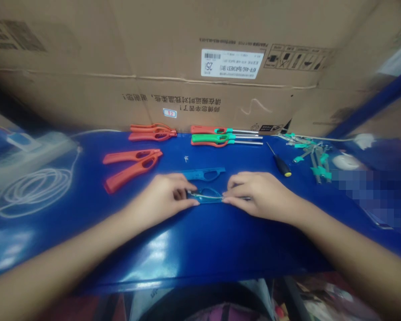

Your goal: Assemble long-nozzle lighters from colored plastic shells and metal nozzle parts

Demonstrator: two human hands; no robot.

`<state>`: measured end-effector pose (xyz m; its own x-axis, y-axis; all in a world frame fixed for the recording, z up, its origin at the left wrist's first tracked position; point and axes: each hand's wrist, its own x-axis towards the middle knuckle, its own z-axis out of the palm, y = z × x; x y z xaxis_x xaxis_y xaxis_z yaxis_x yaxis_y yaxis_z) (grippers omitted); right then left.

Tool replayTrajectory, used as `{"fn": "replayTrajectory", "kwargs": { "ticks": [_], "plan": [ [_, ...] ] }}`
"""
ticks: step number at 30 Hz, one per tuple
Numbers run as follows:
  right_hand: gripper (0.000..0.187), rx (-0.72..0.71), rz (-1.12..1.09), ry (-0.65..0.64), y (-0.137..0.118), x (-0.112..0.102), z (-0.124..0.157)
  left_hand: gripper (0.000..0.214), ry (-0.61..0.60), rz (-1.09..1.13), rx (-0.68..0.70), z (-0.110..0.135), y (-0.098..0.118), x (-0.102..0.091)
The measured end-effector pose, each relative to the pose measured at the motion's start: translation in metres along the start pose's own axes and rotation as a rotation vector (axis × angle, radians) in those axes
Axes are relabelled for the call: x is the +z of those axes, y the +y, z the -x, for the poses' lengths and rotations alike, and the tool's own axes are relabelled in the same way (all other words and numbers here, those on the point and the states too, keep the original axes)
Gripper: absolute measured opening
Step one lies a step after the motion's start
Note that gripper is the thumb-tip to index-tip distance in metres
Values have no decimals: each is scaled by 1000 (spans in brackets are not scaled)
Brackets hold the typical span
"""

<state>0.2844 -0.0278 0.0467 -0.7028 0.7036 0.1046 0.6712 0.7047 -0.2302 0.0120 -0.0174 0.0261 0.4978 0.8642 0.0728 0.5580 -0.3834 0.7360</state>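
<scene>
Both hands meet over the middle of the blue table. They hold a blue plastic lighter shell half with a thin wire or rod lying along its loop. My left hand pinches its left end, with a small dark part at the fingertips. My right hand grips the other end, where a slim metal piece shows between the fingers. Just beyond the hands lies a second blue shell half, its left end near my left fingers. The inside of the held shell is too small to make out.
Orange-red shell halves lie left, with more behind. Long-nosed lighters lie at the back. Right are a screwdriver and metal-and-green nozzle parts. A coiled white cable is far left; cardboard stands behind.
</scene>
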Motion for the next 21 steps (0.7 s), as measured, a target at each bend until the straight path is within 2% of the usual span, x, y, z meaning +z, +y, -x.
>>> {"fn": "replayTrajectory", "kwargs": {
  "ticks": [4, 8, 12, 14, 17, 21],
  "plan": [
    [11, 187, -229, 3, 0, 7, -6, 27, -1, -6, 18, 1, 1, 4],
    [12, 266, -342, -21, 1, 10, -10, 27, -2, -16, 21, 3, 2, 6],
    [12, 263, -333, -35, 1, 9, -10, 27, -32, 10, 7, 4, 6, 1],
    [3, 238, -328, -21, 1, 8, -9, 25, -47, 38, -8, 4, 7, -3],
    [16, 161, -357, -4, 0, 8, -8, 21, -50, 78, -37, 4, 6, -6],
    [20, 90, -408, -44, -3, 7, -6, 17, -29, 111, -35, 3, 4, -5]
  ]
}}
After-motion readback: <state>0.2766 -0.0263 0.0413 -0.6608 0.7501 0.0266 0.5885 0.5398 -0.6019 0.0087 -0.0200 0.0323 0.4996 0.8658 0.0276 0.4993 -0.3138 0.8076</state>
